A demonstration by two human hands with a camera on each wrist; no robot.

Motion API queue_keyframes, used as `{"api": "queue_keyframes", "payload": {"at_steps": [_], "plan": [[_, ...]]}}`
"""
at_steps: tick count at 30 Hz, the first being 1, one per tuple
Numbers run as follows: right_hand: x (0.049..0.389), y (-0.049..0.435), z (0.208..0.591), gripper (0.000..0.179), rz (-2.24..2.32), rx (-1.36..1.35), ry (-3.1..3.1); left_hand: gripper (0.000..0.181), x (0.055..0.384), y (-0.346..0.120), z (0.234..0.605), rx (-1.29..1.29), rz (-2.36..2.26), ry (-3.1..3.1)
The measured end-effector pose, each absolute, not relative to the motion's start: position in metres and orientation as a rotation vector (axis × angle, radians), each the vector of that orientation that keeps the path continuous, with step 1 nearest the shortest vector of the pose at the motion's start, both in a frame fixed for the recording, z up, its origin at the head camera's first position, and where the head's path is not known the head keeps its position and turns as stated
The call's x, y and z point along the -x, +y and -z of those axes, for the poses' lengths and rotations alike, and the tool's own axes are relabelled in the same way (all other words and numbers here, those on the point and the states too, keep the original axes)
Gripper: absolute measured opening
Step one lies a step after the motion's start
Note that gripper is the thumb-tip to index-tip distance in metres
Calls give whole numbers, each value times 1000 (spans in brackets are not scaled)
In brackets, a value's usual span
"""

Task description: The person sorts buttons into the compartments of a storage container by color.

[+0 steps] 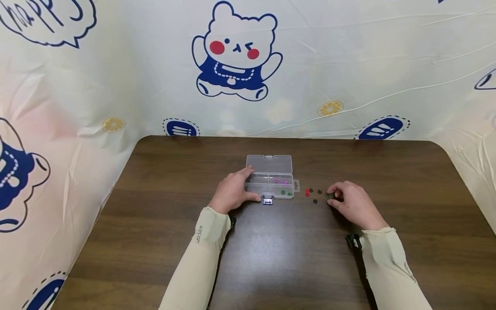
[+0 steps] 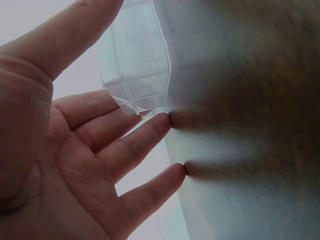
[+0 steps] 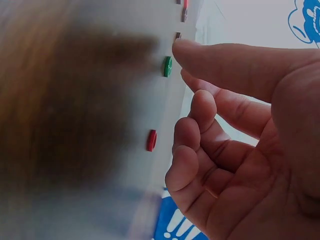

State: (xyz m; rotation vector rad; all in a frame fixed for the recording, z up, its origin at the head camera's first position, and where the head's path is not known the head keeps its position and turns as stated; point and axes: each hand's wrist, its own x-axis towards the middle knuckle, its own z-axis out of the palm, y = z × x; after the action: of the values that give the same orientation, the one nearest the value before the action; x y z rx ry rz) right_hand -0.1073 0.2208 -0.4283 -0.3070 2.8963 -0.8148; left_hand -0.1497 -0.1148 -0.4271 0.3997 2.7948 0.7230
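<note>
My left hand [image 1: 231, 190] holds the left end of a clear plastic box [image 1: 257, 190], thumb at the front edge and fingers at the back by the raised lid [image 1: 269, 164]. Purple beads [image 1: 277, 181] and green beads [image 1: 283, 192] lie in its compartments. In the left wrist view the box end [image 2: 137, 50] sits between thumb and forefinger; two other fingertips touch the table. My right hand [image 1: 354, 204] is over the table, thumb and forefinger apart beside a small green bead [image 3: 168, 66]. That bead rests on the table. A red bead [image 3: 151, 140] lies near the curled other fingers.
Between box and right hand lie red beads [image 1: 307, 193] and dark beads [image 1: 319, 192]. A hanging tab [image 1: 296, 186] sticks out from the box's right end, and a latch [image 1: 268, 200] from its front. Printed cloth [image 1: 302, 86] stands behind the wooden table [image 1: 186, 159].
</note>
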Motion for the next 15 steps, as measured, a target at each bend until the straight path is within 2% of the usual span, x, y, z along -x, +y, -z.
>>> {"api": "queue_keyframes", "payload": {"at_steps": [15], "plan": [[110,224,434,12,790,303,2887,91,149,-115,428,-401,-726,2804]]}}
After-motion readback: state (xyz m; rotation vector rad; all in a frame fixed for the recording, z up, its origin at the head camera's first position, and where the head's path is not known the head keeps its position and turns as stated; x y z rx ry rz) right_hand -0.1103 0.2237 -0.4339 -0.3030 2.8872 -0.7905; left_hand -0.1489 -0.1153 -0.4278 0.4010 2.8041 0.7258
